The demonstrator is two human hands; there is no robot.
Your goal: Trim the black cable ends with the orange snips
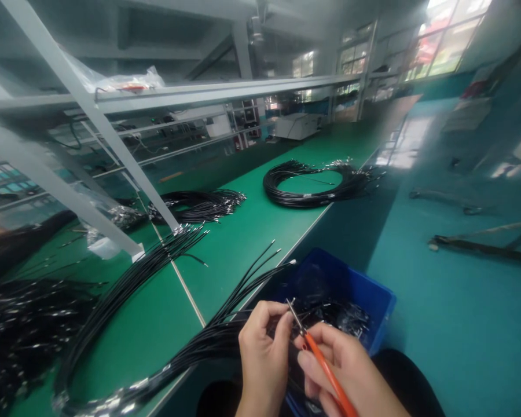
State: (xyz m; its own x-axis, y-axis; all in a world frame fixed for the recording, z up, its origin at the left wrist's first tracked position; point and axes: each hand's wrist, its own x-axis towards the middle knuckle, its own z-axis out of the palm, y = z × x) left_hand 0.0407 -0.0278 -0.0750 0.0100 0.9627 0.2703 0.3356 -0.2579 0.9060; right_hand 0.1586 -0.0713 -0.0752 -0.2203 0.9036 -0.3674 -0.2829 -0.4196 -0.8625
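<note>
My left hand (267, 353) is closed in a pinch on a black cable; its fingers mostly hide the pinched end. My right hand (342, 365) grips an orange-handled tool (325, 366) with a slim metal tip. The tip is at the left fingertips; whether it touches the cable end I cannot tell. A thick bundle of black cables (208, 341) runs from beside my left hand across the table edge and curves back over the green table. Several loose cable ends with silvery tips fan out above my left hand. Below both hands stands a blue bin (380, 310) with dark scraps (342, 315).
A coiled black cable bundle (304, 198) lies farther along the green table (238, 243), with another bundle (200, 205) behind. A dark heap of cables (30, 330) covers the left side. White rack posts (125, 168) rise from the table and carry a shelf (208, 91).
</note>
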